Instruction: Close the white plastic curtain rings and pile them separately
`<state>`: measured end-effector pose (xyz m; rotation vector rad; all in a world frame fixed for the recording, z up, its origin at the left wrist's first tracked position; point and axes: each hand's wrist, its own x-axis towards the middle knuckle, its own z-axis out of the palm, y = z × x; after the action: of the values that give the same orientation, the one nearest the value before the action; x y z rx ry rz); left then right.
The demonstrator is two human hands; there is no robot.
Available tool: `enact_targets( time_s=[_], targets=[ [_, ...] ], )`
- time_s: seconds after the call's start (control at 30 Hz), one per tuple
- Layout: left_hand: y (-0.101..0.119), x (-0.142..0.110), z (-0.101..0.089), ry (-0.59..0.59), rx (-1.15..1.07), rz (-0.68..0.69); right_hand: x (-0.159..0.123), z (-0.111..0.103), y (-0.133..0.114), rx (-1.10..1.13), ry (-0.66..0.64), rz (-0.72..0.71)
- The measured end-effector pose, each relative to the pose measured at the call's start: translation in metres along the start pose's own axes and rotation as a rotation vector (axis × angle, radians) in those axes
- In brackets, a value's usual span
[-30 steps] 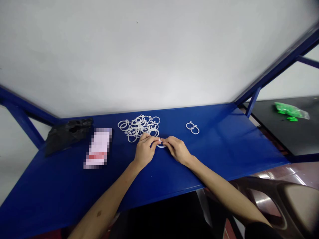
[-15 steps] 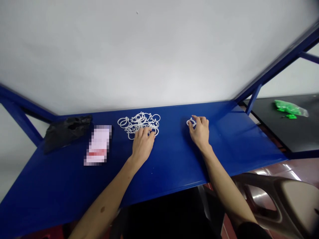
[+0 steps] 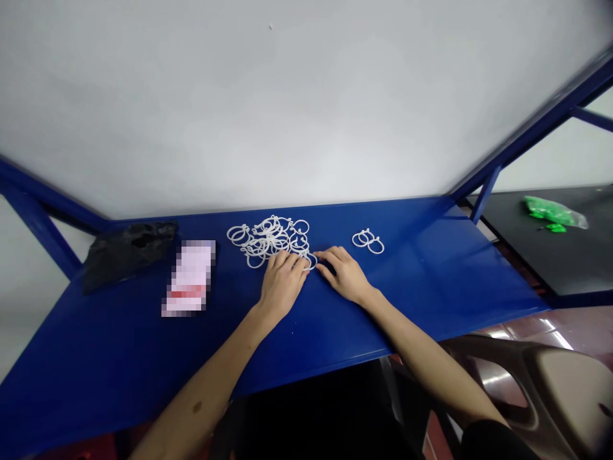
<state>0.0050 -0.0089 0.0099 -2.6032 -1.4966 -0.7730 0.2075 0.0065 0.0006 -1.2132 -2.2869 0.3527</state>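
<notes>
A heap of white curtain rings [image 3: 268, 239], each with a small eyelet, lies on the blue table. My left hand [image 3: 282, 281] is at the near right side of the heap, its fingers closed on one white curtain ring [image 3: 313, 262] that sticks out to the right; the fingers partly cover it. Just to the right, my right hand [image 3: 345, 275] has its thumb and index finger apart, tips at that ring's edge. Whether they touch it I cannot tell. Farther right, a few separate rings [image 3: 376, 246] lie overlapping on the table.
A phone-shaped, pixelated object [image 3: 190, 275] lies left of the heap, and a crumpled black plastic bag [image 3: 124, 252] beyond it. Blue frame bars [image 3: 486, 195] rise at both table ends. At right are a dark table [image 3: 517, 249] with a green-filled clear bag [image 3: 550, 209] and a chair [image 3: 536, 377].
My right hand has let go of a ring at the right group and moved left to the heap. My left hand has shifted slightly right, with a ring drawn out from the heap's edge.
</notes>
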Motion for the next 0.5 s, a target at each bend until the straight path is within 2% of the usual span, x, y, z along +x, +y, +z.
enact_targets(
  time_s=[0.23,0.5],
  targets=[
    [-0.0029,-0.0011,0.0021,-0.024,-0.059,-0.015,0.0001,-0.0004,-0.0005,-0.050,-0.035,-0.050],
    [-0.0043,-0.0022,0.0040,0.000,-0.026,-0.051,-0.0007,-0.0007,-0.0014,-0.115,-0.054,-0.074]
  ],
)
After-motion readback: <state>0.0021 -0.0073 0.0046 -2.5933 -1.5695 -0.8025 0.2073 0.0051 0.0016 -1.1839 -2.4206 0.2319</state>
